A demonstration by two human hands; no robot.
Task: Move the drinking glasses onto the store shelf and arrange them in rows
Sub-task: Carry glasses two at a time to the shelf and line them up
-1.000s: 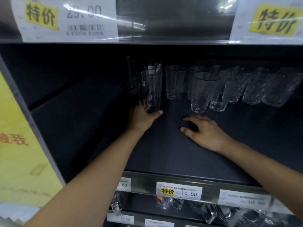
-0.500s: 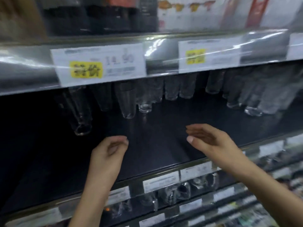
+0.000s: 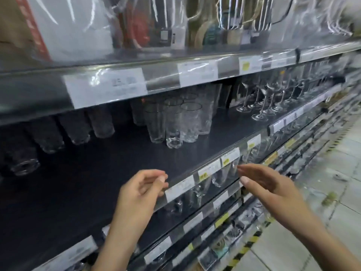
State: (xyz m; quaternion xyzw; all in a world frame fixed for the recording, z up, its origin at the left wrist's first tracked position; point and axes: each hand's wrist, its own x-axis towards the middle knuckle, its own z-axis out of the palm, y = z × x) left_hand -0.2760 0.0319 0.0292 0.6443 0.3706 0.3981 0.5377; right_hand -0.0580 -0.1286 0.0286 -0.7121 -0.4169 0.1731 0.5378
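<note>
Standing on the dark store shelf [image 3: 93,173] are clear tall drinking glasses [image 3: 172,124]; nearer, the loosely curled left hand [image 3: 139,192] and flat right hand [image 3: 273,189] hold nothing.

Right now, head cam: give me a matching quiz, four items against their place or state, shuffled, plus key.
Column one:
1 left hand
2 right hand
3 stemmed glasses
4 tumbler cluster

Column two:
A right part of the dark shelf
B fingers straight, empty
C middle of the dark shelf
D fingers loosely curled, empty

Pairs: 1-D, 2-B, 3-A, 4-C.
</note>
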